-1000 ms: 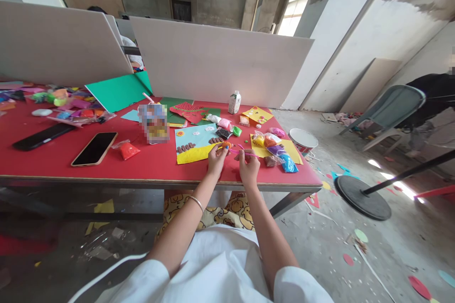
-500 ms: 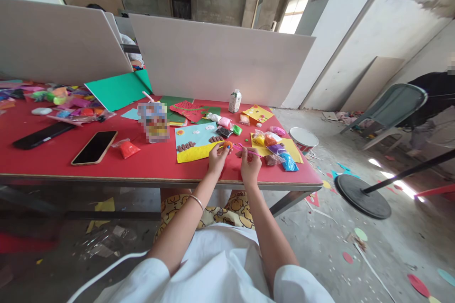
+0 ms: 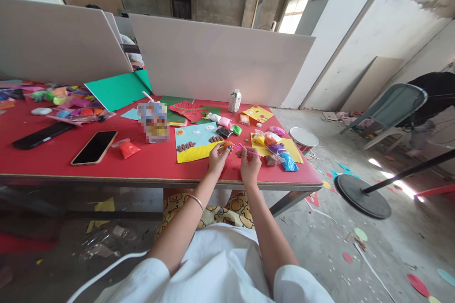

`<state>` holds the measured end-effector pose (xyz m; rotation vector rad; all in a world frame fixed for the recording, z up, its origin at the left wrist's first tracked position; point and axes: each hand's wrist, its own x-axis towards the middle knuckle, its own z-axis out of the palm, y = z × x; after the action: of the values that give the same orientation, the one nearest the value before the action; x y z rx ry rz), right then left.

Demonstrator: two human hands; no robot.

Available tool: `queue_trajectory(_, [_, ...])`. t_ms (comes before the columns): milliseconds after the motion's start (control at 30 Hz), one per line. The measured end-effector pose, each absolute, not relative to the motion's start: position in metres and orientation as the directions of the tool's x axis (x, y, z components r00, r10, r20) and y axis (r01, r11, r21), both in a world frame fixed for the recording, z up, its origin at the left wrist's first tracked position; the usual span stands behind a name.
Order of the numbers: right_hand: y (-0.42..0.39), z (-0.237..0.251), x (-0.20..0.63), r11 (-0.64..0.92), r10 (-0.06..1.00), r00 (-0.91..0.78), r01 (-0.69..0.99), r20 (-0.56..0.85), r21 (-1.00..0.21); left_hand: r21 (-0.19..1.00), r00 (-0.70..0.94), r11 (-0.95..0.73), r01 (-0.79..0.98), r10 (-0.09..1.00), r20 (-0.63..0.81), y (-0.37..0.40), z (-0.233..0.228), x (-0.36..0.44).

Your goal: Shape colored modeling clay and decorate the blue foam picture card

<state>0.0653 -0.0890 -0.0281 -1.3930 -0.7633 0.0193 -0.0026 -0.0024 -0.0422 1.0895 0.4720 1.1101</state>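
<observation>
Between the fingertips of my left hand (image 3: 217,157) is a small orange clay piece (image 3: 228,144) with a bit of blue on it. My right hand (image 3: 250,164) grips a thin pink clay tool (image 3: 253,152), its tip pointing left, close to the orange piece; whether they touch I cannot tell. Just left of my hands lies a clay picture (image 3: 197,135) on light blue card, with a yellow lower band, brown clay strips, a sun and white clouds. Bags of coloured clay (image 3: 279,149) rest on yellow card (image 3: 295,147) right of my right hand.
On the red table (image 3: 170,170) are a phone (image 3: 94,147), a red clay bag (image 3: 128,148), a black case (image 3: 44,135), a blurred cup (image 3: 154,122) and a small carton (image 3: 234,101). White boards (image 3: 220,59) stand behind. A bucket (image 3: 303,138) is on the floor at right.
My hands stay nearly still, with the orange clay piece and pink tool in almost the same place. At the far right, the person in dark clothing has shifted slightly.
</observation>
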Motion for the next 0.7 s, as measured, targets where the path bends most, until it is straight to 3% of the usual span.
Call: queue_trajectory(700, [-0.0908, -0.0281, 0.0645, 0.176, 0.453, 0.741, 0.47, 0.495, -0.865, 0.881, 0.405, 0.023, -0.472, 0.893, 0.194, -0.0029, -0.0419, -0.0032])
